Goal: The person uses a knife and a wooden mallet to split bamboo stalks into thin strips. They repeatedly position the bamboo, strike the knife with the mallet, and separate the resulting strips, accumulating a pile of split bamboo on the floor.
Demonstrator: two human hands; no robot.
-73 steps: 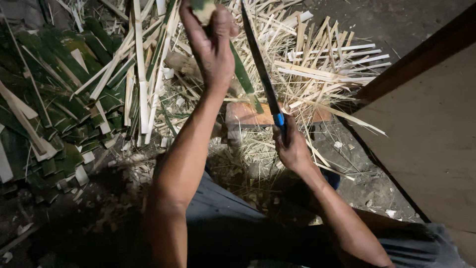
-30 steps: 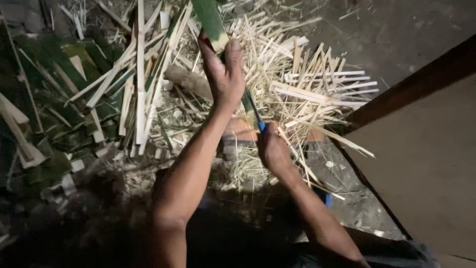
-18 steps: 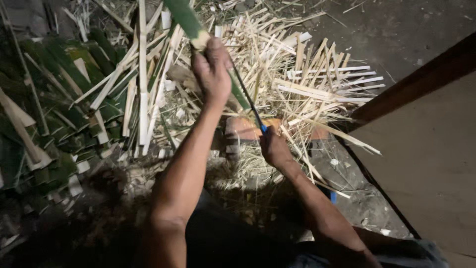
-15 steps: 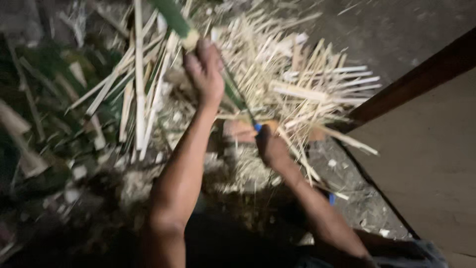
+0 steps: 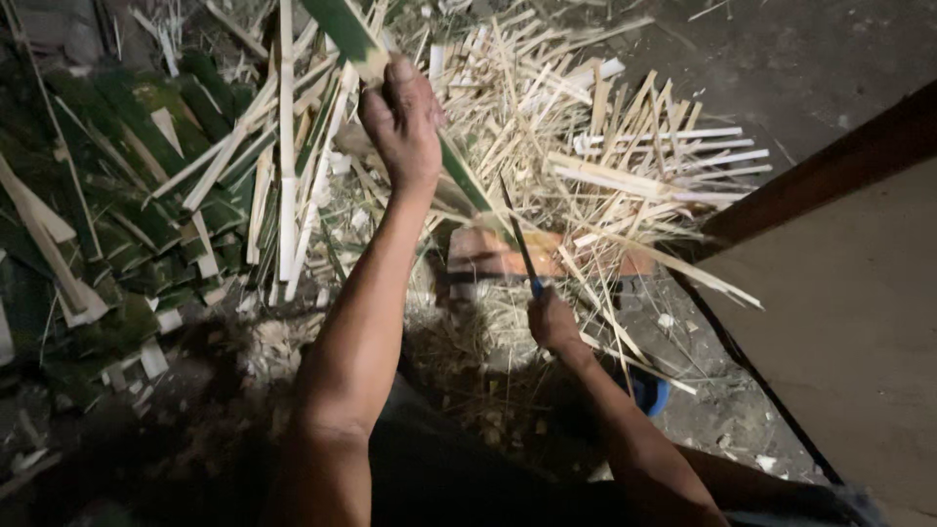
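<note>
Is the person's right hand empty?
No, the right hand is closed around the handle of a long dark knife.

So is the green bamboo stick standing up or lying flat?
Tilted, not flat. The left hand holds the green bamboo piece slanting up off the ground, its lower end by the knife.

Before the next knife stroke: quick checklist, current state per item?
1. Left hand gripping the green bamboo strip: ok.
2. Right hand closed on the knife handle: ok.
3. Blade touching the strip: cannot tell, the view is too dim.
4. Left fingers away from the blade: ok, they are up the strip.
5. Strip resting on the orange block: cannot tell.
6. Footing free of loose bamboo splints: not ok, scraps lie everywhere.
</note>
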